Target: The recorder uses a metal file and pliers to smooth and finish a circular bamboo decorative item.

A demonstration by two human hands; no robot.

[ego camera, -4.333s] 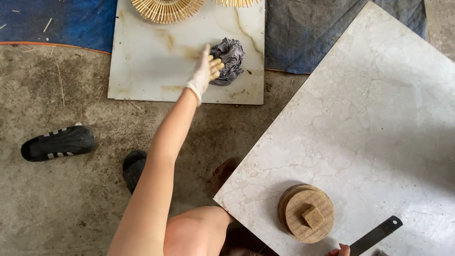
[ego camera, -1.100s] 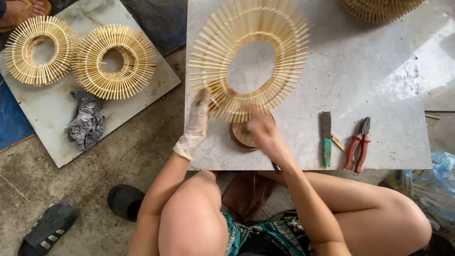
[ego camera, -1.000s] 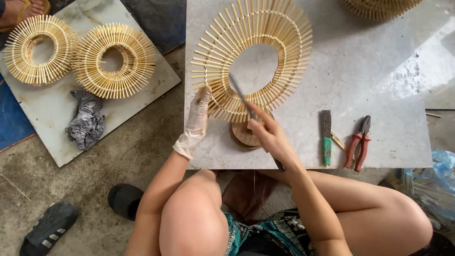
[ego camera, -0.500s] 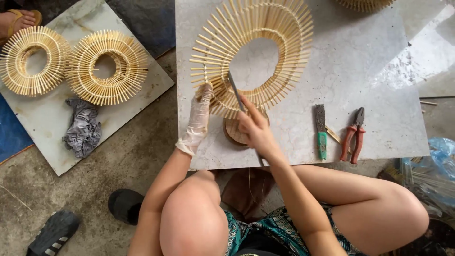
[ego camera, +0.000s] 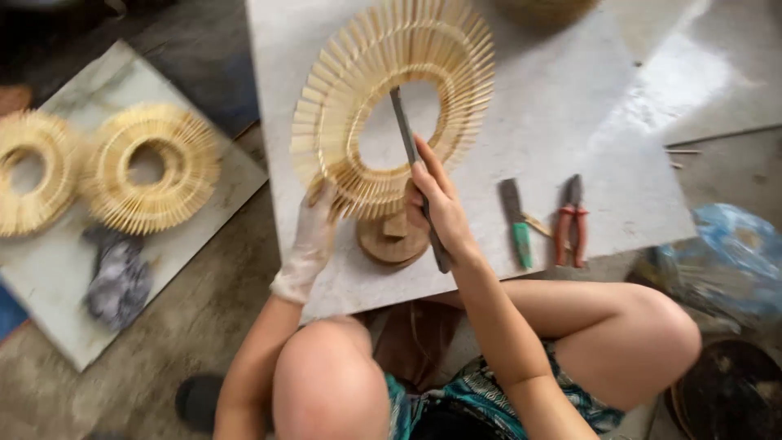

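Note:
A ring of bamboo sticks (ego camera: pixel 391 90) stands tilted upright over a round wooden block (ego camera: pixel 393 242) on a marble slab (ego camera: pixel 570 98). My left hand (ego camera: pixel 314 236), in a white glove, grips the ring's lower left edge. My right hand (ego camera: pixel 436 208) holds a long dark metal blade (ego camera: pixel 405 130) whose tip reaches up through the ring's opening. The blade's handle end sticks out below my palm.
A green-handled tool (ego camera: pixel 516 220) and red-handled pliers (ego camera: pixel 570 218) lie on the slab right of my hand. Two finished bamboo rings (ego camera: pixel 151 179) and a grey rag (ego camera: pixel 118 277) rest on a second slab (ego camera: pixel 49 342) at left. A blue plastic bag (ego camera: pixel 733 261) sits at right.
My right hand has lifted the blade up into the ring's opening. The ring has tipped slightly; the view has shifted closer and right.

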